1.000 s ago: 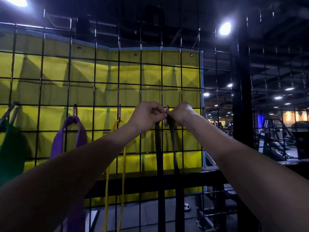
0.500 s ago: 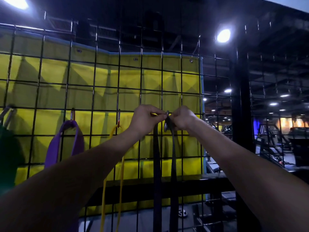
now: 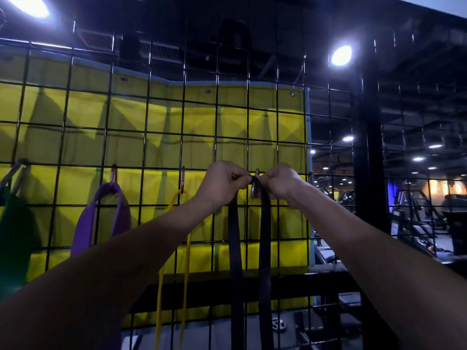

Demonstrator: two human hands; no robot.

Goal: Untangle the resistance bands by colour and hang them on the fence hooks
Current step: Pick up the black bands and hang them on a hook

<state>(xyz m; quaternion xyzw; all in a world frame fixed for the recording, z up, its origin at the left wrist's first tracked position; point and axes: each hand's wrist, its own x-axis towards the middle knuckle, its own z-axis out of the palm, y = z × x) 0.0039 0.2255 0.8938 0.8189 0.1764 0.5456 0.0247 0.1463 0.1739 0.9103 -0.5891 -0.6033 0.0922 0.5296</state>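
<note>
Both of our hands meet at one hook (image 3: 254, 190) on the black wire fence (image 3: 161, 147). The left hand (image 3: 222, 181) has its fingers curled, pinching the top of the black band (image 3: 264, 248) just left of the hook; the right hand (image 3: 280, 181) is likewise curled and grips the same band immediately right of the hook. The band's top fold lies between the two sets of fingertips, against the metal hook — whether it is fully seated on it we cannot tell. Below the fingers the band's two dark strands hang straight down, side by side, in front of the fence.

To the left of our left fingers, the yellow band (image 3: 185, 261) hangs from its own clip, partly hidden behind the left forearm. Farther left hangs the purple band (image 3: 87, 223), and at the frame's left edge the green band (image 3: 12, 236). Behind the fence, beyond all fingers, a yellow tarp (image 3: 126, 117) is stretched.
</note>
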